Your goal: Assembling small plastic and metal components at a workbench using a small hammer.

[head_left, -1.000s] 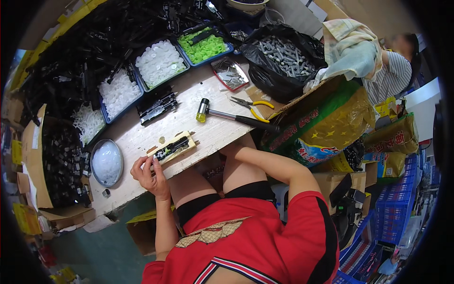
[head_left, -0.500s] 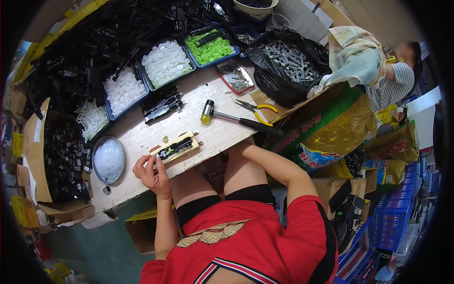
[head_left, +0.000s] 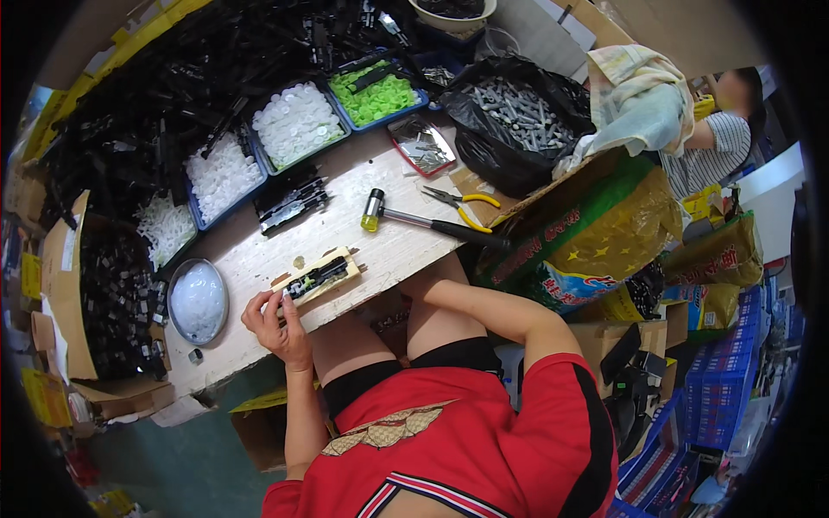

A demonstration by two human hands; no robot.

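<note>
My left hand [head_left: 275, 326] is at the near edge of the wooden table [head_left: 393, 250], its fingers pinched on a small white part at the left end of a wooden block [head_left: 344, 259]. A black plastic piece [head_left: 318, 276] lies on that block. My right forearm [head_left: 484, 311] reaches under the table's front edge, and the right hand is hidden there. A hammer with a yellow-tipped head [head_left: 373, 211] and yellow-handled pliers [head_left: 462, 200] lie to the right of the block, untouched.
Blue trays of white parts [head_left: 298, 121] and green parts [head_left: 376, 97] line the far side, behind heaps of black parts [head_left: 173, 78]. A round lidded tub [head_left: 197, 300] stands at the left. A black bag of grey bolts [head_left: 518, 116] and another person [head_left: 721, 142] are at the right.
My left hand stays at the left end of the wooden block with only small finger movement. The view has shifted slightly; nothing else moved.
</note>
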